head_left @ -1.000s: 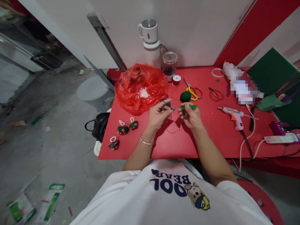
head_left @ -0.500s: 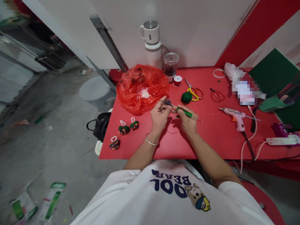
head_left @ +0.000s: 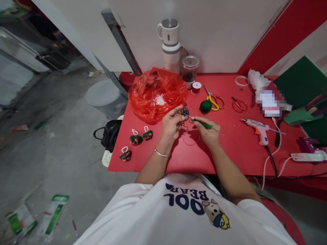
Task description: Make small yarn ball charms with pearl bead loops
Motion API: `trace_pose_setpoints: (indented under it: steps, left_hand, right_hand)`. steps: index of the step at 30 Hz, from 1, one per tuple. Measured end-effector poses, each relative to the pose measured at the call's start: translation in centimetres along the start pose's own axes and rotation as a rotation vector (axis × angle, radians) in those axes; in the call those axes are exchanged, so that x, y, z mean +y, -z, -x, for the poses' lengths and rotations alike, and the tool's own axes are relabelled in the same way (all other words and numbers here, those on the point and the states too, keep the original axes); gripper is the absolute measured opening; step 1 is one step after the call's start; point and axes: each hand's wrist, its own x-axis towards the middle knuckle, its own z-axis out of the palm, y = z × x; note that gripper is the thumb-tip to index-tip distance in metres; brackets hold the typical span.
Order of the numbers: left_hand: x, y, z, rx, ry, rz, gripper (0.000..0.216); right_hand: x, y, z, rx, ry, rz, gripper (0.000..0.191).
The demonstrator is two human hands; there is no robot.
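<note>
Over the table's middle, my left hand (head_left: 170,126) pinches a small piece of dark, multicoloured yarn work (head_left: 183,111). My right hand (head_left: 209,132) grips a green-handled crochet hook (head_left: 205,125) like a pen. Its thin metal shaft points left and meets the yarn work; the exact tip is too small to make out. A thin strand of yarn (head_left: 190,145) loops down onto the table below both hands. Just beyond my right hand lies a ball of green yarn (head_left: 205,106). Three finished-looking yarn pieces with white bead loops, one nearest the edge (head_left: 126,156), lie left of my left hand.
An open red plastic bag (head_left: 143,105) holding white beads (head_left: 159,99) sits behind my left hand. Yellow-and-red-handled scissors (head_left: 214,102), red-handled snips (head_left: 239,104), a thread spool (head_left: 196,87) and a jar (head_left: 190,69) stand farther back. A pink glue gun (head_left: 262,131) with cables lies right.
More of the yarn work shows now between my left fingers, with the hook's shaft still against it. My left fingers have shifted their hold, and the camera view has moved slightly.
</note>
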Motion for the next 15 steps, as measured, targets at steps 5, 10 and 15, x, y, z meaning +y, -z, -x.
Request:
trace_pose_setpoints:
  steps: [5,10,15]
  left_hand:
    - [0.5,0.1,0.1,0.037,-0.009,-0.048,0.051]
    - [0.4,0.0,0.1,0.055,-0.004,-0.046,0.046]
    - [0.5,0.4,-0.2,0.051,0.017,-0.068,0.041]
  right_hand:
    - [-0.1,0.6,-0.1,-0.06,0.17,0.135,0.014]
    - [-0.5,0.8,-0.4,-0.093,0.265,0.191,0.011]
    - [-1.6,1.3,-0.9,-0.16,0.272,0.178,0.007]
